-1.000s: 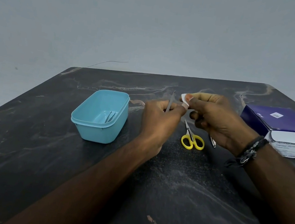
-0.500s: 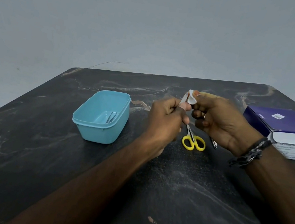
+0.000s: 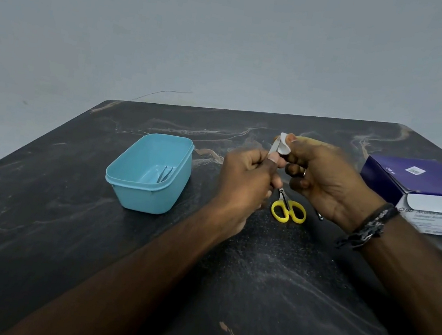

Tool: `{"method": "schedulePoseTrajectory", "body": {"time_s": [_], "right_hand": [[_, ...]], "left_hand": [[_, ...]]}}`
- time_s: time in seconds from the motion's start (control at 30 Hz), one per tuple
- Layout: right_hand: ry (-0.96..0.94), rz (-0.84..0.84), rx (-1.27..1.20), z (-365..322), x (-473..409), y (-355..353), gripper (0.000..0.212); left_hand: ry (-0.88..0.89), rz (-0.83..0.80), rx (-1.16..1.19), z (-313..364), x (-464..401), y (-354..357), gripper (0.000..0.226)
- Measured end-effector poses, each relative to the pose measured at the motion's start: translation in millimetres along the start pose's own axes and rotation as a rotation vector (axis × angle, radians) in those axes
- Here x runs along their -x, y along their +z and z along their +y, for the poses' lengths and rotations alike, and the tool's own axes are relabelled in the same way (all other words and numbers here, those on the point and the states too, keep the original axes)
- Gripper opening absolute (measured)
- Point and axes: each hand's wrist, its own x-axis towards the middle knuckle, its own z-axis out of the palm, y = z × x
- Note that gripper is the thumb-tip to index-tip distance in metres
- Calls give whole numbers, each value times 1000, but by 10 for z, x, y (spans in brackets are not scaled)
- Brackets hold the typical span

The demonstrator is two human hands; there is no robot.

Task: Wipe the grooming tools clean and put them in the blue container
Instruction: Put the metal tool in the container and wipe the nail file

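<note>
Above the table [image 3: 145, 256], both hands together: left hand [image 3: 243, 182] gripping metal tool [image 3: 273, 147], right hand [image 3: 326, 179] pinching wipe [image 3: 283, 147].

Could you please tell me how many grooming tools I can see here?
4: tweezers in the blue container, a metal tool in the left hand, yellow scissors on the table, one partly hidden under the right hand.

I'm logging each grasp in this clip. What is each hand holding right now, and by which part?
The left hand grips a thin metal tool by its lower end. The right hand pinches a white wipe around the tool's upper end.
</note>
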Motion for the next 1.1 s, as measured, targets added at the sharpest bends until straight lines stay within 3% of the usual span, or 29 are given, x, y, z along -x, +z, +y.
{"method": "schedulePoseTrajectory", "body": {"time_s": [0.3,0.6,0.8,1.1], "right_hand": [[-20,-39,35,34,21,23,21],[-141,-2,238,29,64,5,23],[-158,83,96,-61,46,-38,16],[-106,-24,210,45,54,19,20]], "left_hand": [[-12,-7,-3,-12,-2,-12,22],[-10,-86,125,-37,-14,-48,22],[-54,-102,88,-53,-49,-32,17],[-48,-96,67,-44,-47,-56,23]]}}
